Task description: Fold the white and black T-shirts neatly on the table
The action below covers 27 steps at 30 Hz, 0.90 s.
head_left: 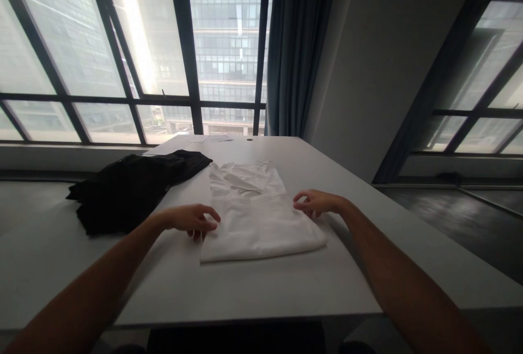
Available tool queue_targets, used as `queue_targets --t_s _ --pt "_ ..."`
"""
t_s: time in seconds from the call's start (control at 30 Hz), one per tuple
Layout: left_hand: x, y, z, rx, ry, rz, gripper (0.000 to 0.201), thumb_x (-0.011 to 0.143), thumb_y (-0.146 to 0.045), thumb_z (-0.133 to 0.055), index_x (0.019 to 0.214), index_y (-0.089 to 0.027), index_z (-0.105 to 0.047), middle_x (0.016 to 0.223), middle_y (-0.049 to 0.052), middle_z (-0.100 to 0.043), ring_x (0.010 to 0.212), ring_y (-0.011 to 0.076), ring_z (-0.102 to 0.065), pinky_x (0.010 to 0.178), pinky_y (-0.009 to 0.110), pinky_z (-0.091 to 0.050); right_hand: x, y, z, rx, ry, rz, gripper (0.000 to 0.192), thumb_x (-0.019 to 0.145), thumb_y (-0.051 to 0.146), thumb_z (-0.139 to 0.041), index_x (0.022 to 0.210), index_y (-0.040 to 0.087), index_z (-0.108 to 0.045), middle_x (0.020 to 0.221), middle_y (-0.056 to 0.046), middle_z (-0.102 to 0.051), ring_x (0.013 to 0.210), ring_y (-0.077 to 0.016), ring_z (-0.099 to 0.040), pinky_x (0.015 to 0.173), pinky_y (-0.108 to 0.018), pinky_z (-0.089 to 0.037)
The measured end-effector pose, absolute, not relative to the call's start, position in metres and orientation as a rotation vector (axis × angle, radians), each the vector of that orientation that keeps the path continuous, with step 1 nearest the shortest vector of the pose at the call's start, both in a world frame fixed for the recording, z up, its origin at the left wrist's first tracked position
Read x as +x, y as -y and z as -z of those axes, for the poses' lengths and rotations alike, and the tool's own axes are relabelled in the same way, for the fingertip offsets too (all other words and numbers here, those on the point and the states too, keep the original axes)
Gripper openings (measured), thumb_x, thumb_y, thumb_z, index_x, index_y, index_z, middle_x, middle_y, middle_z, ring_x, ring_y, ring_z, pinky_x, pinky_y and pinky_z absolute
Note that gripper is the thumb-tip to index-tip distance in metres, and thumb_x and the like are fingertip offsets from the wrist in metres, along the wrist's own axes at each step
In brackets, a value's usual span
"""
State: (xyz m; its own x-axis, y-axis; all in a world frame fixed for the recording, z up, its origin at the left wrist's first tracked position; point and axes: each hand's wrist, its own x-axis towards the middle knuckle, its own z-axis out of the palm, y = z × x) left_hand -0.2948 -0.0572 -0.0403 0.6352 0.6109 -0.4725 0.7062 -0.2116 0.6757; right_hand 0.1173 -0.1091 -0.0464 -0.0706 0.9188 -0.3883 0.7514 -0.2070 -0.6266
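A white folded garment, which looks like a shirt (257,223), lies flat on the white table (245,297). Its far end is loosely gathered and creased, while the near edge is a straight fold. My left hand (192,220) is at the garment's left edge, fingers curved and apart, with thumb and index finger close to the cloth. On the opposite side, my right hand (314,202) hovers by the right edge with bent, parted fingers. Neither hand shows cloth gripped in it; whether the fingertips touch the fabric I cannot tell.
A heap of black clothing (131,188) lies on the table to the left of the garment. Papers (210,138) lie at the far end. Beyond stand windows, a blue curtain (292,49) and a grey pillar (368,71). The table's front edge runs below my hands.
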Motion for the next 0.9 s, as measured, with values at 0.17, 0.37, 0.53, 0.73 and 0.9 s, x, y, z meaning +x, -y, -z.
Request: queue_targets --t_s 0.17,0.37,0.53,0.73,0.9 --pt "-0.286 0.031 0.070 2.085 -1.527 -0.433 0.068 0.077 -0.059 -0.059 0.131 -0.018 -0.050 0.091 0.007 -0.070 0.068 0.0186 -0.065 0.062 0.027 -0.048 0.099 0.081 0.076 -1.908 1.697 -0.652 0.061 0.081 0.036 -0.071 0.133 0.014 -0.047 0.085 -0.003 -0.063 0.059 -0.0096 -0.053 0.056 -0.021 -0.043" --pt "-0.280 0.024 0.076 2.238 -1.393 -0.782 0.045 0.074 -0.042 -0.062 0.112 -0.019 -0.065 0.087 0.003 -0.067 0.070 0.0169 -0.062 0.068 0.027 -0.050 0.097 0.075 0.076 -1.750 1.763 -0.443 0.041 0.075 0.020 -0.067 0.115 0.016 -0.060 0.086 -0.002 -0.060 0.065 -0.0100 -0.053 0.062 -0.021 -0.045" --pt "-0.280 0.020 0.064 2.222 -1.294 -1.133 0.045 0.079 -0.049 -0.058 0.112 -0.018 -0.066 0.089 0.004 -0.066 0.071 0.0162 -0.062 0.066 0.026 -0.050 0.096 0.077 0.064 -1.549 1.609 -0.270 0.034 0.077 0.033 -0.064 0.107 0.018 -0.058 0.094 -0.004 -0.061 0.068 -0.0129 -0.055 0.068 -0.026 -0.049" --pt "-0.275 0.010 0.079 2.333 -1.407 -1.045 0.047 0.086 -0.038 -0.052 0.126 -0.014 -0.058 0.117 0.013 -0.063 0.094 0.0228 -0.065 0.088 0.036 -0.051 0.085 0.067 0.079 -1.870 1.666 -0.110 0.044 0.083 0.026 -0.060 0.126 0.015 -0.054 0.111 -0.011 -0.063 0.091 -0.0187 -0.061 0.086 -0.030 -0.046" --pt "-0.259 0.042 0.074 2.665 -1.016 -0.827 0.049 0.098 -0.047 -0.033 0.128 -0.018 -0.060 0.131 0.011 -0.061 0.126 0.0252 -0.050 0.110 0.041 -0.035 0.068 0.080 0.071 -1.887 1.970 -0.061 0.048 0.092 0.038 -0.051 0.133 0.014 -0.054 0.137 -0.015 -0.053 0.122 -0.0263 -0.051 0.105 -0.036 -0.036"
